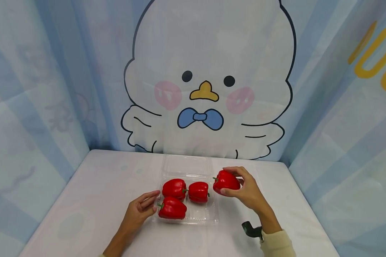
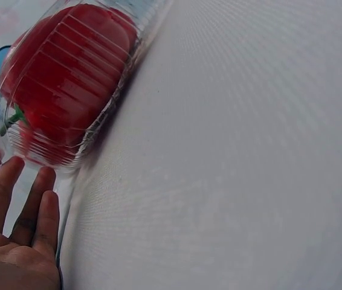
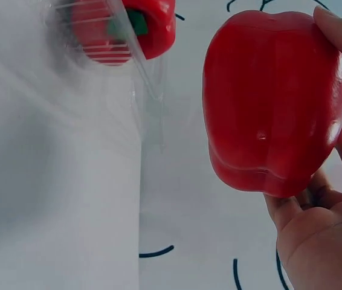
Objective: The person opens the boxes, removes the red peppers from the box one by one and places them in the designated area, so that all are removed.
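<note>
A clear plastic clamshell container lies on the table with its lid folded back. In it sit three red bell peppers: one at back left, one at back right and one at front left. My left hand touches the container's left side, its fingers fairly straight against the ribbed wall in the left wrist view. My right hand grips another red bell pepper between thumb and fingers, raised just right of the container, stem toward the left.
The white-covered table meets a printed curtain with a cartoon bird at the back; curtains also stand on both sides. A dark strap-like piece sticks out beside my right wrist.
</note>
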`<state>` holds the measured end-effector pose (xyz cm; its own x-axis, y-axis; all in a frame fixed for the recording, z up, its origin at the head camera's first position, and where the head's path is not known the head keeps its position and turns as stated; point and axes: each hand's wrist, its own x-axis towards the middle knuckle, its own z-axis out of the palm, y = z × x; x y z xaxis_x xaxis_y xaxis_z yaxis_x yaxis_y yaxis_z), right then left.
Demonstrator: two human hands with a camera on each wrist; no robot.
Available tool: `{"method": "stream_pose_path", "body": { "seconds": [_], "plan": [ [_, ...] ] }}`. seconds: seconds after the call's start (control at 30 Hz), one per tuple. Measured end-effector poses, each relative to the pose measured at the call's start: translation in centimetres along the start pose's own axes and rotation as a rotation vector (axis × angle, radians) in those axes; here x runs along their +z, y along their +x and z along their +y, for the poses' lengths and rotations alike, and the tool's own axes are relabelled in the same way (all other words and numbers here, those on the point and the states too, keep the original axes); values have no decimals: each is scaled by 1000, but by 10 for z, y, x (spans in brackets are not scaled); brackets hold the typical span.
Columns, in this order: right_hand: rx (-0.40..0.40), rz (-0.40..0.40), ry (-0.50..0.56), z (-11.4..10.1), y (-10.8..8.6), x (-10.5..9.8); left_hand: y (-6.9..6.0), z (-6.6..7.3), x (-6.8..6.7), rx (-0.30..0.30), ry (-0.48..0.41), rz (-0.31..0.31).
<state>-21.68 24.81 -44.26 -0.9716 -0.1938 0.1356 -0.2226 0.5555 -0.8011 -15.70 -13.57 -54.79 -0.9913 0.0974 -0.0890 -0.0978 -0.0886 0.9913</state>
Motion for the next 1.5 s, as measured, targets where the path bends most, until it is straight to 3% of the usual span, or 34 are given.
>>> {"method": "stream_pose_path", "body": {
  "seconds": [0.37, 0.8, 1.5],
  "plan": [
    [19, 6, -16, 20, 5, -7, 0, -2, -2, 1, -2, -5],
    [97, -1, -10, 40, 13, -9, 1, -4, -2, -9, -15, -1],
    [215, -68, -2, 78, 22, 6, 2, -4, -2, -13, -20, 4]
  ]
}}
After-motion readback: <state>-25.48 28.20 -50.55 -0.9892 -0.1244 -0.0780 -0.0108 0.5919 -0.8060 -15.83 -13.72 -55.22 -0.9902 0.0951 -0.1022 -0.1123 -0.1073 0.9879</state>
